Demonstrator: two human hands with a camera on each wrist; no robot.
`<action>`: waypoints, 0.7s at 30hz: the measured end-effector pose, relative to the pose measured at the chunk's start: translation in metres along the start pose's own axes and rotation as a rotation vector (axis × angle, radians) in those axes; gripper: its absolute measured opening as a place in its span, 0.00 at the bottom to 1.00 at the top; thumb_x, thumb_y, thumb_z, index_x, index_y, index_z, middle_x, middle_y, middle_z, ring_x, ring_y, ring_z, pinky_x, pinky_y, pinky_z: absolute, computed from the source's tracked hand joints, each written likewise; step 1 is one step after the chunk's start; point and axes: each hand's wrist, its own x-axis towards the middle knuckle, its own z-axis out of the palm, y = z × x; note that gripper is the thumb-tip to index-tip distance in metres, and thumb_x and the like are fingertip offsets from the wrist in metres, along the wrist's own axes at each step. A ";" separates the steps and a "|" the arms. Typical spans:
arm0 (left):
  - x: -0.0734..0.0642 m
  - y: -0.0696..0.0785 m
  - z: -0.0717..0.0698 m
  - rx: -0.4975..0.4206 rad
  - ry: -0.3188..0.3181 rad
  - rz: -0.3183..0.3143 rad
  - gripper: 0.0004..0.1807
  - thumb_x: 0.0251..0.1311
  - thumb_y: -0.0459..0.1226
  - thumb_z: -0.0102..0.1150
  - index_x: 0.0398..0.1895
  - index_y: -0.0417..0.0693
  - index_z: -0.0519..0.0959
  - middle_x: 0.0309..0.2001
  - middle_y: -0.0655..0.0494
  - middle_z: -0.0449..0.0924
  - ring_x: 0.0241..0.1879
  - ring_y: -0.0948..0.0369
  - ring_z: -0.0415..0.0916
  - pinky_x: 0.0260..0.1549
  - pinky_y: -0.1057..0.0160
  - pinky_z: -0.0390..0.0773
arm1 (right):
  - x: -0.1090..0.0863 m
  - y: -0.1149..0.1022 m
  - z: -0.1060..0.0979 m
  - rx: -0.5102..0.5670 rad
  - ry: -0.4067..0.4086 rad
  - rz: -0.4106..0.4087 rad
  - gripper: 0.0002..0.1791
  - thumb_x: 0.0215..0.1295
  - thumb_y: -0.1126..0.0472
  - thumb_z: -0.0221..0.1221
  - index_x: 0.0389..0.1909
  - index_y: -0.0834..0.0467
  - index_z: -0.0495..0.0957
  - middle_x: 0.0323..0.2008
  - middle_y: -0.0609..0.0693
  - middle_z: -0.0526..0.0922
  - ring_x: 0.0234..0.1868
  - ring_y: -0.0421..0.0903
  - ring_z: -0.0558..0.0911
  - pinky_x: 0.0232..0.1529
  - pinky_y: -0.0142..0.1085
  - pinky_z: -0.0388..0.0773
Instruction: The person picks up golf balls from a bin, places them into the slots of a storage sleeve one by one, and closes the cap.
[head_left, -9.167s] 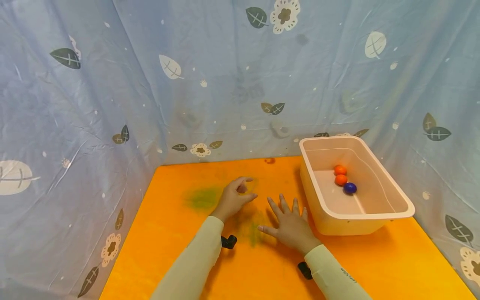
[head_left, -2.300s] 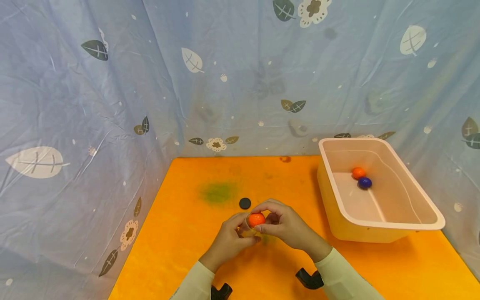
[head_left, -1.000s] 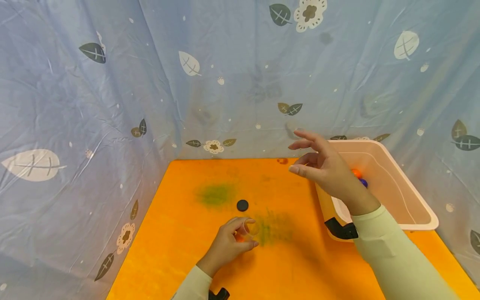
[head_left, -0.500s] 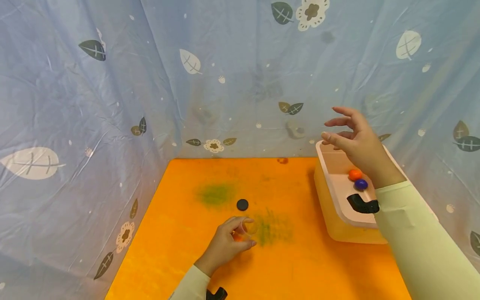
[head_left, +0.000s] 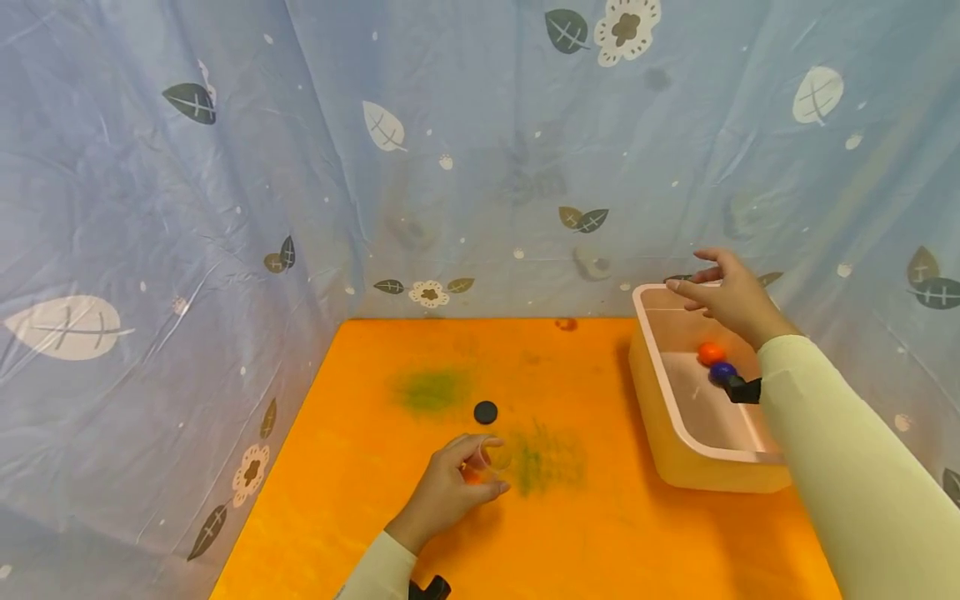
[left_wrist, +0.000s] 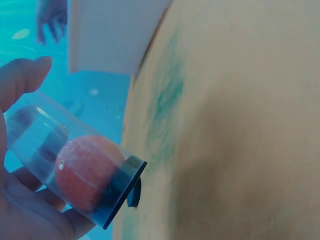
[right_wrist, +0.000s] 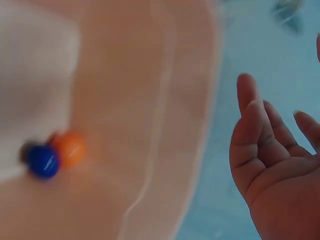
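Note:
My left hand (head_left: 441, 493) grips a clear plastic tube (left_wrist: 47, 135) above the table. An orange ball (left_wrist: 86, 172) sits inside, near the tube's black base (left_wrist: 124, 187). In the head view the tube's round mouth faces right. A flat black disc (head_left: 485, 412) lies on the table just beyond the left hand. My right hand (head_left: 733, 302) hangs over the far part of a pale pink bin (head_left: 663, 387), fingers loosely bent and holding nothing. On the bin's floor an orange ball (head_left: 710, 353) touches a dark blue ball (head_left: 722, 372).
An orange tabletop (head_left: 585, 550) carries green smudges. Blue patterned curtains (head_left: 480, 167) enclose the back and both sides. The bin stands at the table's right, close to the back curtain.
One of two orange balls left the bin; my right hand held it at the tube's mouth, and it now lies inside. The right hand then moved right, over the bin. The left hand stayed nearly still.

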 end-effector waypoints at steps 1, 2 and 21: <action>0.000 -0.001 0.000 0.002 0.000 0.001 0.29 0.66 0.45 0.80 0.69 0.73 0.81 0.47 0.52 0.80 0.45 0.51 0.75 0.39 0.59 0.76 | 0.001 0.010 -0.001 -0.018 -0.008 0.020 0.61 0.75 0.33 0.63 0.89 0.61 0.40 0.70 0.73 0.67 0.52 0.61 0.88 0.61 0.61 0.79; 0.000 -0.002 0.000 0.002 0.001 0.003 0.29 0.66 0.45 0.80 0.69 0.73 0.81 0.47 0.53 0.80 0.45 0.51 0.75 0.39 0.59 0.76 | 0.002 0.019 -0.003 -0.039 -0.014 0.038 0.62 0.75 0.32 0.63 0.89 0.62 0.39 0.70 0.75 0.66 0.53 0.63 0.88 0.61 0.65 0.77; 0.001 -0.012 -0.001 0.013 0.011 0.003 0.32 0.64 0.39 0.81 0.69 0.70 0.81 0.45 0.60 0.79 0.44 0.54 0.75 0.39 0.59 0.77 | 0.006 0.080 -0.013 -0.171 -0.071 0.128 0.63 0.75 0.36 0.66 0.84 0.74 0.42 0.70 0.83 0.62 0.52 0.72 0.85 0.50 0.61 0.84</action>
